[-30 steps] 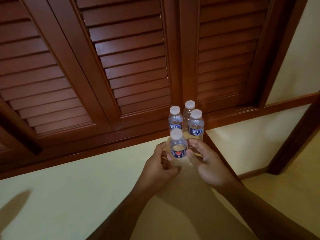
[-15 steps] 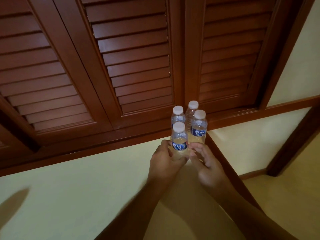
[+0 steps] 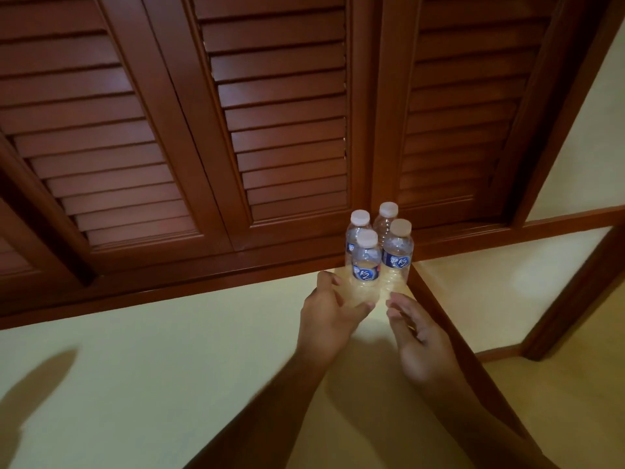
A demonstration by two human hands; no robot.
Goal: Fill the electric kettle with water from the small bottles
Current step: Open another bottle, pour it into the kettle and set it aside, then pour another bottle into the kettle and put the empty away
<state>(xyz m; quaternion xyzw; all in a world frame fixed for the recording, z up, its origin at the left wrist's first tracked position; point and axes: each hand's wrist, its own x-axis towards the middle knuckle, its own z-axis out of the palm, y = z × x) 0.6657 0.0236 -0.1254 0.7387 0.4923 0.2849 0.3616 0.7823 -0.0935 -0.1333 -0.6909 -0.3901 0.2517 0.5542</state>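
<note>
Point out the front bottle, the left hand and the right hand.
front bottle [image 3: 366, 265]: head view, on its blue label.
left hand [image 3: 326, 319]: head view, on the back of the hand.
right hand [image 3: 422, 343]: head view, on the open palm.

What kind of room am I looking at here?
Probably a bedroom or hotel room: louvered wooden closet doors, cream flooring, and four small capped water bottles standing together by the doors. No kettle in view.

The four small bottles [image 3: 367, 265] are clear, glossy plastic with matt white caps [image 3: 368, 237] and shiny printed blue labels [image 3: 365, 274]. Behind them the louvred shutters [image 3: 280, 130] are reddish-brown wood, smoothly varnished (a soft sheen on the slats). The pale yellow surface [image 3: 152, 367] looks smooth and matt, possibly painted.
</note>
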